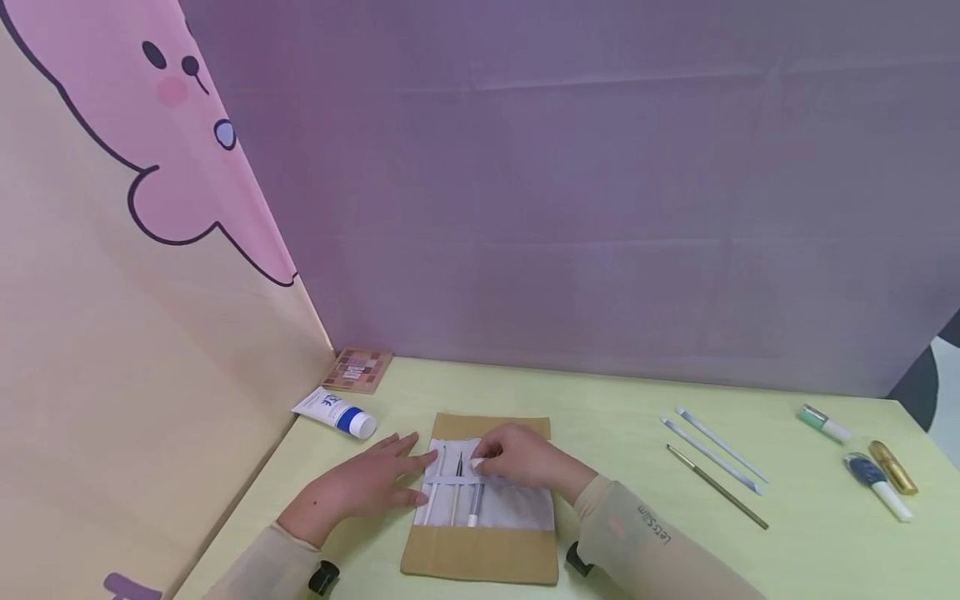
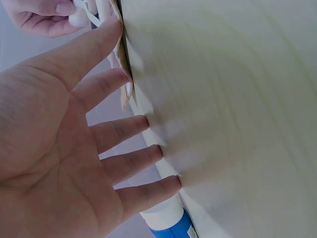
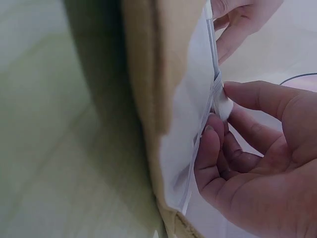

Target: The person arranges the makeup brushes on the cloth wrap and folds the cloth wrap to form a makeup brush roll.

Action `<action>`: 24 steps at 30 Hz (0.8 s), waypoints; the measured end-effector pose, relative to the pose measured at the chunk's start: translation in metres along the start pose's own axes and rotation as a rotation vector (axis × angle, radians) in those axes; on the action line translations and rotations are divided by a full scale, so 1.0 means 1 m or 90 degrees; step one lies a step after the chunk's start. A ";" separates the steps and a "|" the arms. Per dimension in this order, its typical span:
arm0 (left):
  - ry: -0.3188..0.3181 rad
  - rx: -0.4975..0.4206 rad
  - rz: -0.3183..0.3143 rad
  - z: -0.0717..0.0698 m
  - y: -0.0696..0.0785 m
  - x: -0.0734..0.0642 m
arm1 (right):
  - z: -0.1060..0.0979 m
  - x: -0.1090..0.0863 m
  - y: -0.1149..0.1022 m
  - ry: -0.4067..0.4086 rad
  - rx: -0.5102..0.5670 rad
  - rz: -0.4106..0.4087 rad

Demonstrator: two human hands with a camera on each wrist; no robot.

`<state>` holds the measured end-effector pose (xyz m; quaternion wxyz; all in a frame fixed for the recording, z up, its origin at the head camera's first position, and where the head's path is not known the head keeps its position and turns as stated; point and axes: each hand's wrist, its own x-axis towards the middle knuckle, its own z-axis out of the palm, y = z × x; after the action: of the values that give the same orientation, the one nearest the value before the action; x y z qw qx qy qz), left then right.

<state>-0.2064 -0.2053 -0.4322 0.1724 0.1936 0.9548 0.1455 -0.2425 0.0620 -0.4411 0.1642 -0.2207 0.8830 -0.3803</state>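
Observation:
A tan fabric brush roll (image 1: 480,550) lies unfolded on the table, its pale lining crossed by a light elastic band (image 1: 450,480). Under the band lie a thin pale stick (image 1: 435,492), a fine brush with a dark tip (image 1: 456,496) and a slim tool with a greyish handle (image 1: 476,500) and rounded white tip. My right hand (image 1: 521,454) pinches that white tip (image 3: 224,106) just above the band. My left hand (image 1: 367,479) has its fingers spread at the roll's left edge; in the left wrist view its thumb (image 2: 111,34) touches that edge.
A white and blue tube (image 1: 333,412) and a checked palette (image 1: 357,371) lie at the back left. To the right are two pale sticks (image 1: 712,454), a brown brush (image 1: 716,486), a green bottle (image 1: 822,423), a dark bottle (image 1: 877,486) and a gold tube (image 1: 892,467).

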 end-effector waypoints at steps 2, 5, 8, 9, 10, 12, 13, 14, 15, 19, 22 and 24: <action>-0.001 0.001 0.002 0.000 0.000 0.000 | 0.000 -0.002 -0.001 -0.007 0.002 -0.002; 0.000 0.004 0.007 0.000 0.000 0.000 | -0.001 -0.004 -0.002 -0.013 0.001 -0.004; 0.002 0.003 0.010 0.000 0.000 0.000 | -0.002 -0.005 -0.002 -0.022 -0.001 0.000; 0.002 0.004 0.010 0.000 0.000 0.000 | -0.002 -0.005 -0.002 -0.027 -0.001 0.002; 0.003 0.003 0.009 0.000 0.000 0.000 | -0.002 -0.006 -0.002 -0.033 -0.001 0.006; 0.004 0.003 0.010 -0.001 0.000 0.000 | -0.003 -0.006 -0.002 -0.047 -0.001 0.012; 0.004 0.003 0.011 -0.001 0.000 0.000 | -0.003 -0.006 -0.001 -0.051 -0.004 0.011; 0.005 0.003 0.010 -0.001 0.000 0.000 | -0.003 -0.005 -0.001 -0.056 -0.007 0.011; 0.005 0.001 0.010 -0.001 0.000 0.000 | -0.004 -0.005 -0.001 -0.059 -0.011 0.012; 0.006 -0.004 0.012 -0.001 0.000 0.000 | -0.006 -0.006 0.001 -0.057 -0.029 0.018; 0.006 -0.002 0.012 0.000 -0.001 0.001 | -0.012 -0.008 0.004 -0.046 -0.014 0.024; 0.006 0.001 0.012 0.001 -0.002 0.002 | -0.019 -0.012 0.005 -0.038 0.010 0.025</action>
<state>-0.2079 -0.2063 -0.4346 0.1662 0.2020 0.9539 0.1470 -0.2426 0.0823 -0.4314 0.2001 -0.2130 0.8788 -0.3773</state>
